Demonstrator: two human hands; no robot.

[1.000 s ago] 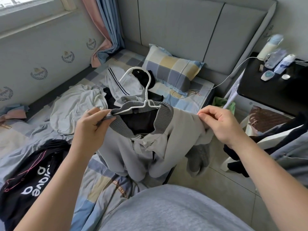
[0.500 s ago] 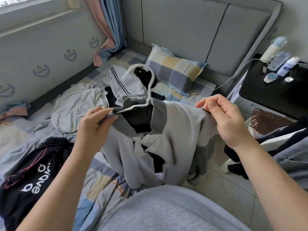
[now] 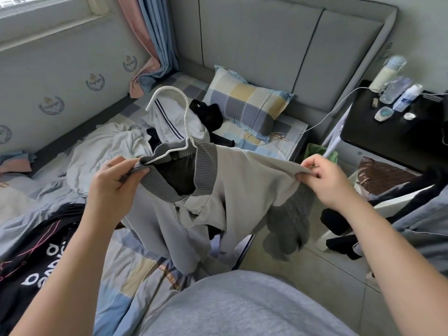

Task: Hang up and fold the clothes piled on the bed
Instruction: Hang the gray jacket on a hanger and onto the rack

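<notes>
My left hand [image 3: 114,187] pinches the ribbed collar and the white hanger [image 3: 186,117] together. The fingers of my right hand [image 3: 324,183] pinch the grey jacket [image 3: 242,180] at its right shoulder, stretching it, I judge, to seat it over the hanger. The jacket hangs above the bed [image 3: 135,275] at its near right edge. The clothes pile [image 3: 101,151] lies far left, and a dark knit piece [image 3: 288,226] dangling at the right may snag.

Soft daylight comes from the window [image 3: 36,6] (upper left); edges bend, and the bedside bottles [image 3: 392,76] look blurred.
</notes>
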